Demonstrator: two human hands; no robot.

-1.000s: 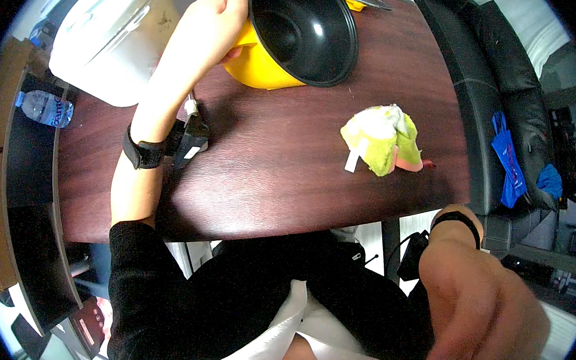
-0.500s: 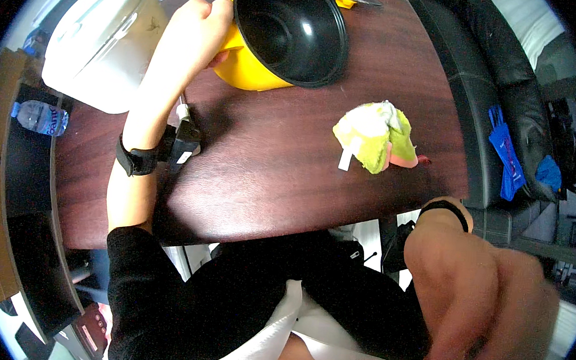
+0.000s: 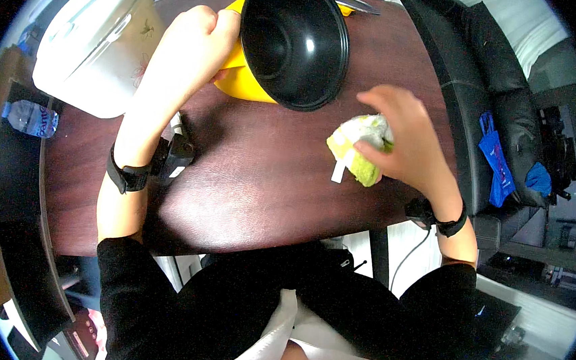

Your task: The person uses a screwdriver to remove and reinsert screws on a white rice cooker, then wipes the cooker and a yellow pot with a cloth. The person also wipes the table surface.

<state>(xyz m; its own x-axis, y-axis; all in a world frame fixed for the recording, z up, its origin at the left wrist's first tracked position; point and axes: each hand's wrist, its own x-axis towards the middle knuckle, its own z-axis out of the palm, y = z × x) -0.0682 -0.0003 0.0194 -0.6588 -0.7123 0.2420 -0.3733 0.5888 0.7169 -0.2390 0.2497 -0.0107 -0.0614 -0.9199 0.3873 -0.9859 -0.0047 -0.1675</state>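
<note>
My left hand (image 3: 201, 38) is wrapped round the yellow handle of a pot (image 3: 291, 52), yellow outside and black inside. The pot is tilted, so its bare inside faces me. On the right part of the table lies a crumpled yellow-green and white cloth (image 3: 365, 145) with a white tag. Over the cloth's right side is my right hand (image 3: 403, 135), thumb and fingers apart, somewhat blurred. Its thumb overlaps the cloth; whether it touches I cannot tell.
A white rice cooker (image 3: 99, 43) stands on the dark wooden table (image 3: 254, 177) at the left. A lid (image 3: 359, 5) lies behind the pot. A water bottle (image 3: 32, 119) is at far left. A black sofa (image 3: 458, 85) with a blue bag (image 3: 496, 159) borders the right.
My right hand has swung up from the lower right, beside my lap, to the cloth. My left hand keeps its hold on the pot, which has tipped slightly more toward me.
</note>
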